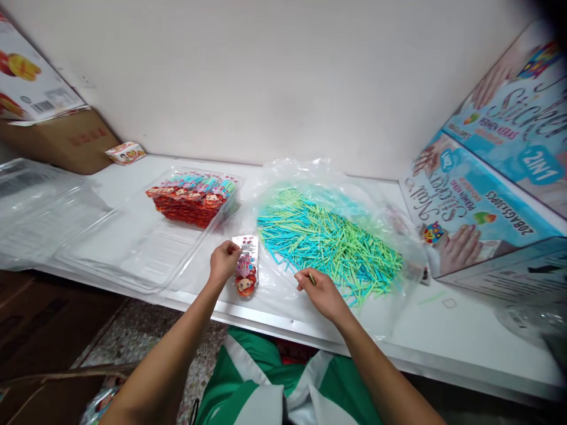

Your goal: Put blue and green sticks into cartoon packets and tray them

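My left hand [225,260] pinches the upper left edge of a small printed candy packet [246,277], silver at the top with a red cartoon figure below. The packet hangs or lies close over the table's front part; I cannot tell which. My right hand [322,293] is closed with thumb and fingers together on a thin plastic stick, whose green bit shows between the fingers. Just beyond it spreads a big heap of blue and green sticks [328,242] on a clear plastic bag [283,177].
Left of the heap, a clear plastic tray [133,277] holds a stack of similar packets [190,200]. More clear trays [35,206] lie at the far left, before a brown carton [57,139]. Blue printed boxes [482,200] stand at right. A white wall [248,77] closes the back.
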### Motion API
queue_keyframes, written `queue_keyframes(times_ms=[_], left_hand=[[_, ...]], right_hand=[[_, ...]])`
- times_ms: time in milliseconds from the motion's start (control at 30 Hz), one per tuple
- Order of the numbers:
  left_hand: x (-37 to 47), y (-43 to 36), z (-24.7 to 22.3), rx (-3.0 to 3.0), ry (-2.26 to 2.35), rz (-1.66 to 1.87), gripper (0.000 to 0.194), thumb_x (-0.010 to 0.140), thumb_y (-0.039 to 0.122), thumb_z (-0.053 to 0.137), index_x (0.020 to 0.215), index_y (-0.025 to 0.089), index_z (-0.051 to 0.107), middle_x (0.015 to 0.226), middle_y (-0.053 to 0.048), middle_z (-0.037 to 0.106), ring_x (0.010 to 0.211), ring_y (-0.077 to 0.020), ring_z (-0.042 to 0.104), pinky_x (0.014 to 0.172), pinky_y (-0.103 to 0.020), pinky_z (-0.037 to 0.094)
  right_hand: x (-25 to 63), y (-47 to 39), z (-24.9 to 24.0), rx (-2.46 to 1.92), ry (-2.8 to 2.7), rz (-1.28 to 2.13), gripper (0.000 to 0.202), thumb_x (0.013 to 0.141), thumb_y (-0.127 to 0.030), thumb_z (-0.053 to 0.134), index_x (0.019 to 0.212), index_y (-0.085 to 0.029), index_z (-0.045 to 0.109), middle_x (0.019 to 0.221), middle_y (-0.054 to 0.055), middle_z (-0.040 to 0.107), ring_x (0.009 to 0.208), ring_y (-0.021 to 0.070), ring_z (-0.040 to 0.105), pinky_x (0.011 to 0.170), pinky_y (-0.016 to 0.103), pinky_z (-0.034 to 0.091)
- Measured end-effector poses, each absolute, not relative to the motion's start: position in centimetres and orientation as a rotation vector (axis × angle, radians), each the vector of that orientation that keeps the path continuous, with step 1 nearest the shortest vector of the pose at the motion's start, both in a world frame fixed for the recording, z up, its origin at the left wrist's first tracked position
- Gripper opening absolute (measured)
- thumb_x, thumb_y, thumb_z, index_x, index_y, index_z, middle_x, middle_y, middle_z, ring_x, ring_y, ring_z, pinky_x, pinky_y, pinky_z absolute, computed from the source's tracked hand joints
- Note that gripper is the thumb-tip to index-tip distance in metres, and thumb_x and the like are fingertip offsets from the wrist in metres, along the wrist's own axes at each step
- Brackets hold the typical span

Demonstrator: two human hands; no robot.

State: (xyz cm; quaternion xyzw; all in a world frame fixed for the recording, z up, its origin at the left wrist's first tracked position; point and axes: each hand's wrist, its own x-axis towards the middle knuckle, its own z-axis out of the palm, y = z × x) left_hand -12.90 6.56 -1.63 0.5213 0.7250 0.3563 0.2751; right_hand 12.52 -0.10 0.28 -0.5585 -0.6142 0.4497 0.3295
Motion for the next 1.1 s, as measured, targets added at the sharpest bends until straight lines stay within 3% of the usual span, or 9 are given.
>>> queue_keyframes(times_ms=[67,133,300,467,667,833,967,1100], left_hand=[[-11.3,5.4,-0.5,1.231,1.580,1.032,0.021,0.064,0.034,0.064,0.069,0.016,0.056,0.060,0.002,0.054,0.056,-0.0114,0.050,0.055,-0.023,0.036],[-9.2,3.9,0.5,1.115,1.306,0.992,0.025,0.063,0.035,0.068,0.073,0.015,0.058,0.059,0.003,0.053,0.052,-0.0089,0.047,0.053,-0.021,0.035],[-4.7,0.9,0.9,0.904,1.052,0.908,0.025,0.065,0.036,0.069,0.080,0.016,0.064,0.071,0.000,0.061,0.061,-0.0094,0.053,0.058,-0.021,0.039],[-3.6,0.4,-0.9,0.724,1.052,0.857,0.027,0.061,0.038,0.073,0.068,0.012,0.069,0.070,-0.006,0.066,0.064,-0.0137,0.057,0.063,-0.025,0.041],[-4.1,0.5,-1.6,0.655,1.131,0.910,0.023,0.055,0.031,0.078,0.065,0.012,0.071,0.070,-0.007,0.068,0.068,-0.0131,0.058,0.069,-0.024,0.041],[-3.8,0.4,-1.6,0.651,1.128,0.900,0.025,0.053,0.032,0.078,0.064,0.011,0.070,0.067,-0.007,0.068,0.063,-0.0132,0.057,0.065,-0.024,0.041],[-3.3,0.4,-1.4,0.648,1.108,0.891,0.025,0.054,0.033,0.078,0.065,0.012,0.070,0.069,-0.007,0.068,0.064,-0.0126,0.057,0.064,-0.024,0.041],[-2.7,0.3,-1.1,0.585,1.056,0.860,0.024,0.055,0.032,0.078,0.065,0.012,0.070,0.066,-0.005,0.067,0.058,-0.0105,0.055,0.061,-0.023,0.041]], right_hand=[[11.8,-0.2,0.1,-1.420,-1.545,1.225,0.031,0.080,-0.044,0.050,0.097,-0.019,0.059,0.084,0.003,0.064,0.076,0.0163,0.057,0.069,0.027,0.042],[11.1,-0.3,0.0,-1.339,-1.531,1.305,0.035,0.078,-0.043,0.053,0.102,-0.018,0.058,0.086,0.003,0.064,0.076,0.0155,0.057,0.069,0.026,0.042],[10.3,-0.7,-0.6,-1.278,-1.560,1.338,0.025,0.082,-0.039,0.049,0.074,-0.017,0.058,0.067,-0.002,0.057,0.064,0.0116,0.051,0.062,0.023,0.039],[12.7,-1.2,-0.6,-1.277,-1.702,1.319,0.026,0.085,-0.038,0.044,0.076,-0.017,0.059,0.072,-0.001,0.060,0.070,0.0125,0.053,0.066,0.023,0.039],[21.5,-1.5,-2.3,-1.882,-1.748,0.850,0.024,0.084,-0.032,0.040,0.078,-0.017,0.058,0.073,0.002,0.062,0.071,0.0161,0.056,0.066,0.025,0.037],[25.3,-2.2,-3.1,-2.366,-2.026,0.418,0.025,0.080,-0.021,0.045,0.103,-0.015,0.053,0.091,0.011,0.064,0.077,0.0212,0.059,0.060,0.027,0.032],[23.4,-0.8,-1.6,-2.355,-2.128,0.355,0.022,0.083,-0.022,0.042,0.100,-0.017,0.055,0.093,0.012,0.065,0.079,0.0215,0.060,0.061,0.027,0.032],[19.6,4.1,0.3,-2.168,-2.073,0.312,0.034,0.088,-0.039,0.034,0.088,-0.018,0.061,0.084,0.009,0.066,0.079,0.0205,0.060,0.063,0.027,0.034]])
